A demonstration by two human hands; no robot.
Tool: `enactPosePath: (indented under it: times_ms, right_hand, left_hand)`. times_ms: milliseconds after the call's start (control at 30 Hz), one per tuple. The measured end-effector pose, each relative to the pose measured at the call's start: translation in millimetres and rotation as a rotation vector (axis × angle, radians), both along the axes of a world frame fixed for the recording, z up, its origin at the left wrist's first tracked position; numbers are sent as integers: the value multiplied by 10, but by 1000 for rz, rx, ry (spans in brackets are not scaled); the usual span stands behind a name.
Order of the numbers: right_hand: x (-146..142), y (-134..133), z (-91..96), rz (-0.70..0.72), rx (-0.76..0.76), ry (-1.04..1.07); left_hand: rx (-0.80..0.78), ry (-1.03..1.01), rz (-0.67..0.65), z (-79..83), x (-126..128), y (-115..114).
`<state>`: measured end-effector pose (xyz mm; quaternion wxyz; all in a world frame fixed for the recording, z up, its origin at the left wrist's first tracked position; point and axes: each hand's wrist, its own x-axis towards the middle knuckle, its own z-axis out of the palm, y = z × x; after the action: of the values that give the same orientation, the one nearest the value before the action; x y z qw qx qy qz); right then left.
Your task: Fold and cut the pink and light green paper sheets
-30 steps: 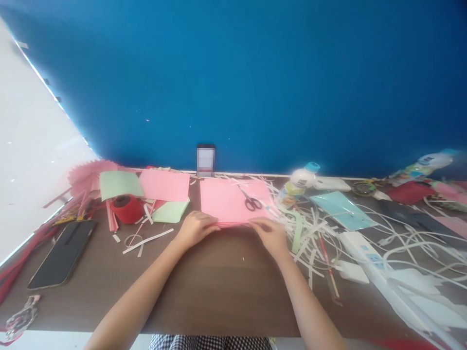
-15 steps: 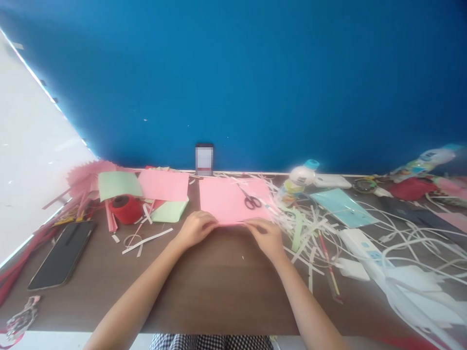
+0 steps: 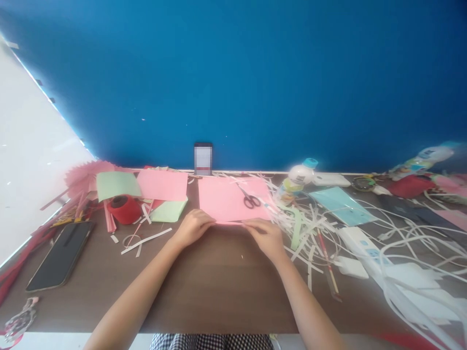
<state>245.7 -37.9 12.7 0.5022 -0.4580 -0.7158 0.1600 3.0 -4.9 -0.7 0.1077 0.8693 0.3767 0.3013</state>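
A pink sheet of paper (image 3: 222, 199) lies flat on the brown table in front of me. Along its near edge is a narrow pink strip or fold, and both hands pinch it. My left hand (image 3: 195, 227) is closed on the left end, fingertips pressed together. Its right end is between the thumb and fingers of my right hand (image 3: 265, 237). Whether the strip is a fold of the sheet or a separate piece I cannot tell. Dark-handled scissors (image 3: 251, 201) rest on the right part of the sheet, their blades pointing away from me.
Left are a red thread spool (image 3: 125, 210), green paper (image 3: 118, 185) and a phone (image 3: 60, 255). Cut white paper strips (image 3: 310, 223), a bottle (image 3: 297, 180), a blue packet (image 3: 343, 205) and a power strip (image 3: 365, 245) with tangled cables fill the right. Another phone (image 3: 203, 159) leans against the blue wall.
Both hands stay at the near edge of the pink paper with almost no movement. The whole view has shifted very slightly.
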Motion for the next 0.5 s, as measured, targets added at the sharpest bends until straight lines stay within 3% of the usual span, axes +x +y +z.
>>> enactPosePath:
  times_ms: [200, 500]
  right_hand:
    - [0, 3, 27, -14, -40, 13]
    - [22, 35, -27, 5, -74, 73]
  left_hand:
    - [27, -24, -30, 49, -29, -19]
    - [-105, -21, 1, 131, 15, -76]
